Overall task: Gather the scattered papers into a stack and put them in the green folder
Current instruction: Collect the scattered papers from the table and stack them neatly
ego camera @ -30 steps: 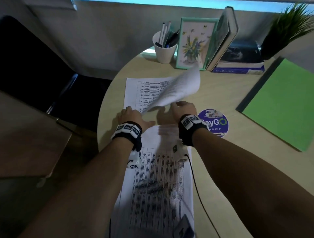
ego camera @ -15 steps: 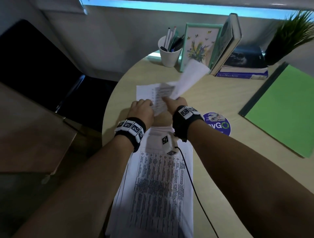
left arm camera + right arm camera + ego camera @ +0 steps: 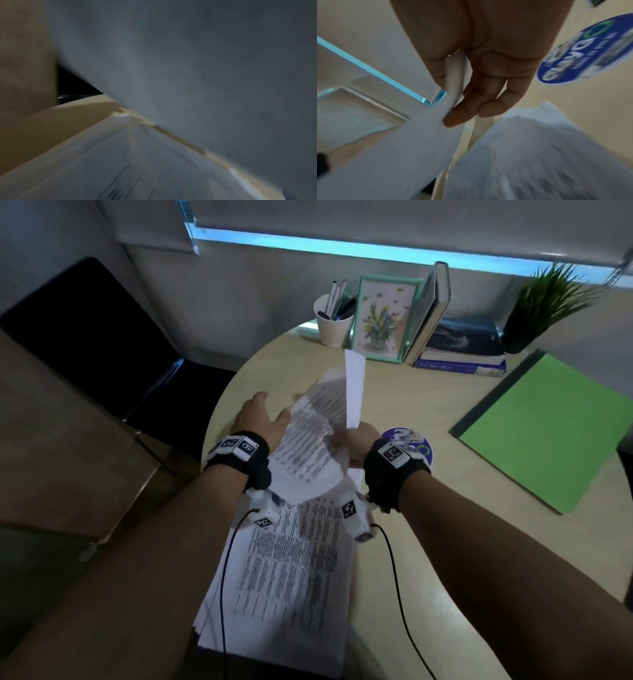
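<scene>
My right hand [image 3: 356, 445] pinches the near corner of two lifted papers: a printed sheet [image 3: 315, 440] sagging toward me and a white sheet [image 3: 354, 388] standing almost edge-on. In the right wrist view the fingers [image 3: 467, 108] and thumb squeeze the paper [image 3: 402, 155]. My left hand [image 3: 260, 419] is at the printed sheet's left edge with its thumb against it; paper [image 3: 205, 67] fills the left wrist view and hides the fingers. A stack of printed papers [image 3: 291, 577] lies at the table's near edge. The green folder [image 3: 555, 433] lies shut at the right.
A round blue sticker [image 3: 416, 445] sits on the round table [image 3: 428, 405] just right of my right hand. At the back stand a pen cup [image 3: 334, 326], a framed flower picture [image 3: 383, 323], books [image 3: 459, 350] and a plant [image 3: 548, 306]. A black chair [image 3: 85, 330] stands left.
The far printed sheet has come up off the table and swung toward me over the stack. My left hand moved from gripping its near edge out to its left side. The white sheet stands steeper.
</scene>
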Available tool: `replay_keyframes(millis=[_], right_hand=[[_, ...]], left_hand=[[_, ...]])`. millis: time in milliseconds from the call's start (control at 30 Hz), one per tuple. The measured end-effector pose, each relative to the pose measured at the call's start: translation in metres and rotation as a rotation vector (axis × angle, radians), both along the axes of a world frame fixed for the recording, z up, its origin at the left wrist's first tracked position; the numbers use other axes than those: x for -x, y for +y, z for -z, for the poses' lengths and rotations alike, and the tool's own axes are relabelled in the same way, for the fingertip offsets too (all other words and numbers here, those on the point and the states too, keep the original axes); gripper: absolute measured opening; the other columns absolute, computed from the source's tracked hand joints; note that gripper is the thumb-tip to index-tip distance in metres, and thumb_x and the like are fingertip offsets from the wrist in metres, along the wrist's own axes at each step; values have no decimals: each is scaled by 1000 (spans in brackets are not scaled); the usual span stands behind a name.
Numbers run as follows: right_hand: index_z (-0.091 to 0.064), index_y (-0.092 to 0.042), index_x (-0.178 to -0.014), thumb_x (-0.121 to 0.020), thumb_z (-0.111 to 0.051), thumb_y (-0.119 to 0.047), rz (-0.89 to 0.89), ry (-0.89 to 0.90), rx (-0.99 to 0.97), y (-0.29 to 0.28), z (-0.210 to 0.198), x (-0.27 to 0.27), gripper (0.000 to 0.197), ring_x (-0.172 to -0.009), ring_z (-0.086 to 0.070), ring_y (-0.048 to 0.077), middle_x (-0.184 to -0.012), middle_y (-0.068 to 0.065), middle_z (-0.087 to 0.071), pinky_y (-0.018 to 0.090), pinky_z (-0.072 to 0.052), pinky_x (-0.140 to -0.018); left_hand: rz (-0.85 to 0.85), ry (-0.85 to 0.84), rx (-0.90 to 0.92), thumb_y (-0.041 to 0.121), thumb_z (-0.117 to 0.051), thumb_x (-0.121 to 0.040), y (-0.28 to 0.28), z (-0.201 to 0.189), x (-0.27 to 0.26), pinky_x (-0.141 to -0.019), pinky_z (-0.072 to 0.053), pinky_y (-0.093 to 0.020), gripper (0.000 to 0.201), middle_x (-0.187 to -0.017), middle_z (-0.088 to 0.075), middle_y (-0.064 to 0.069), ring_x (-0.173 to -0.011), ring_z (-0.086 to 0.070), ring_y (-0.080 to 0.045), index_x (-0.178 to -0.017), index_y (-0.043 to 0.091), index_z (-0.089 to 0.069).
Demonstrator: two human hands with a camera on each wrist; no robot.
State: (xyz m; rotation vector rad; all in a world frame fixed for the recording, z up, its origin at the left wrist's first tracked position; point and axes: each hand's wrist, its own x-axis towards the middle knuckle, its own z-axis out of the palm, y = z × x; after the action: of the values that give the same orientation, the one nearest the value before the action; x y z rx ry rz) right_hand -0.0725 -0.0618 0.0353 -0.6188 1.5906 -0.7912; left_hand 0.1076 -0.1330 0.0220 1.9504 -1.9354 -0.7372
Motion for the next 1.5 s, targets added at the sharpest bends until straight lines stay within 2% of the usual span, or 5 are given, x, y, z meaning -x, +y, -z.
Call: replay_keyframes(millis=[333,600,933,1233,1500], right_hand=[[-62,-10,-81,-76,-79,-27,-506,303,-151,102,62,-6,24,-63,-58,19,-74,5,-64,28,-51,-58],[-38,-11,-127,-90,-59,-23,-195,720,-39,127,78,-11,44,-99,-57,38,-120,16,-51,40,-48,-76],[-36,-19,-132,-81,-73,-26,-357,703,-221,114,74,-56,63,-116,-44,37,-130,13,-38,43,-45,-93],[-56,0,-122,-73,-80,-22,122,199,-327,100,66,-39,59,-82,-62,30,-108,15,-66,36,-53,-80],[-50,-9,-111,-79,-65,-16,34,368,-301,98,63,-54,36,-86,-63,32,-99,12,-62,42,-57,-79]], left_hand=[[-186,-173,-407,61,-59,-83,87,40,-58,-104,-40,-45,87,-149,-38,-12,-130,-43,-35,-148,13,-25],[-151,-262,-469,62,-75,-67,116,51,-70,-109,-35,-46,118,-155,-25,-13,-140,-29,-34,-151,8,-13],[-324,10,-531,63,-70,-71,108,36,-76,-109,-34,-48,106,-154,-27,-10,-137,-34,-34,-150,14,-18],[-374,-31,-656,46,-81,-68,110,29,-63,-96,-48,-43,88,-131,-55,-18,-111,-58,-36,-134,-1,-45],[-249,-17,-505,23,-63,-88,117,21,-28,-69,-43,-28,66,-133,-51,-13,-89,-58,-25,-144,7,-32]])
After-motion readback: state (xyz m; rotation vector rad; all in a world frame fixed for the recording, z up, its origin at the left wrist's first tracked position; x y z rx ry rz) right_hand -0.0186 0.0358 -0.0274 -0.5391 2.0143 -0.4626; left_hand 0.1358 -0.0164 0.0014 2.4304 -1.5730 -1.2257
